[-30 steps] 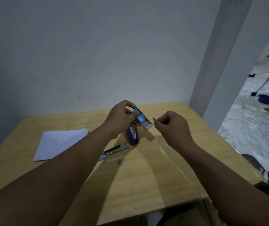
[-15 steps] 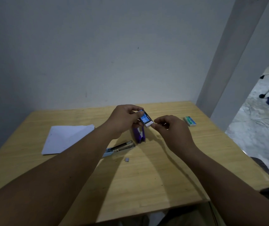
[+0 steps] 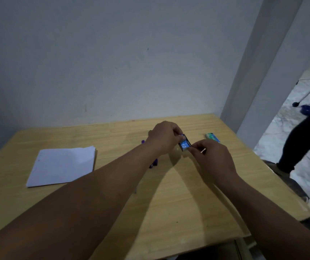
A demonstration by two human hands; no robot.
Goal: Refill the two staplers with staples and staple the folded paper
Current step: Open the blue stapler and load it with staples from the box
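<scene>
My left hand grips a small blue staple box marked "10", held above the wooden table. My right hand pinches the box's near end with curled fingers; something small and pale shows between its fingers. The purple stapler lies on the table, mostly hidden under my left forearm, with a purple tip showing beyond the arm. The folded white paper lies at the left of the table. The second stapler is hidden by my left arm.
A green staple box lies near the table's far right corner. A wall stands right behind the table. On the right, a person in dark trousers stands on the marble floor beside the table's edge.
The view has swung so the purple stapler and the other stapler slipped under my left arm. Both hands stay on the blue box, drawn closer together. A person has stepped in at the right.
</scene>
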